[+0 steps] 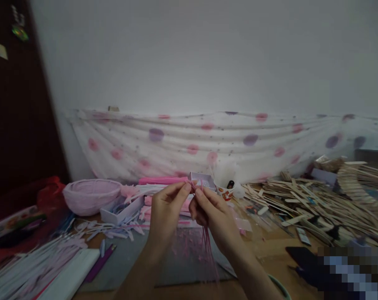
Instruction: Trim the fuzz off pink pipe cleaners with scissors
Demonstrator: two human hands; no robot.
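Observation:
Both hands are raised over the grey mat [120, 266], fingertips nearly touching. My left hand [170, 204] pinches thin pink strands [207, 246] between thumb and forefinger. My right hand [211, 206] is closed on the same strands just to the right, its other fingers curled under. The strands form a small loop or knot at the fingertips, too small to make out, and their long ends hang below my right hand. Small pink bits [184, 243] lie on the mat beneath.
A pink woven bowl [91, 198] and a white box [122, 212] stand at the left. Pale strips [35, 262] lie at the front left. Wooden strips [317, 204] are heaped at the right, with a patterned cup [225, 193] behind my right hand.

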